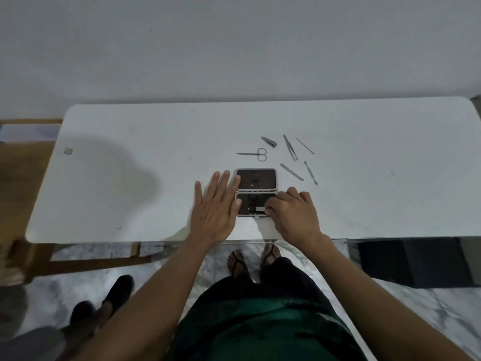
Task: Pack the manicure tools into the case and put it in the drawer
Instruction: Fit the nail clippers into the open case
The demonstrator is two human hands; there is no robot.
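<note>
The case (256, 192) lies open near the table's (130, 194) front edge, two dark, silver-rimmed halves stacked front to back, long axes left-right. The left hand (217, 208) rests flat, fingers spread, against its left side. The right hand (294, 212) pinches a clipper (256, 209) lying crosswise in the near half; five tools (290, 157) lie scattered beyond.

The table (130, 178) looks smooth matt white, the scissors (256, 154) dull grey metal (the case (256, 179) dark-lined, pale-rimmed).
</note>
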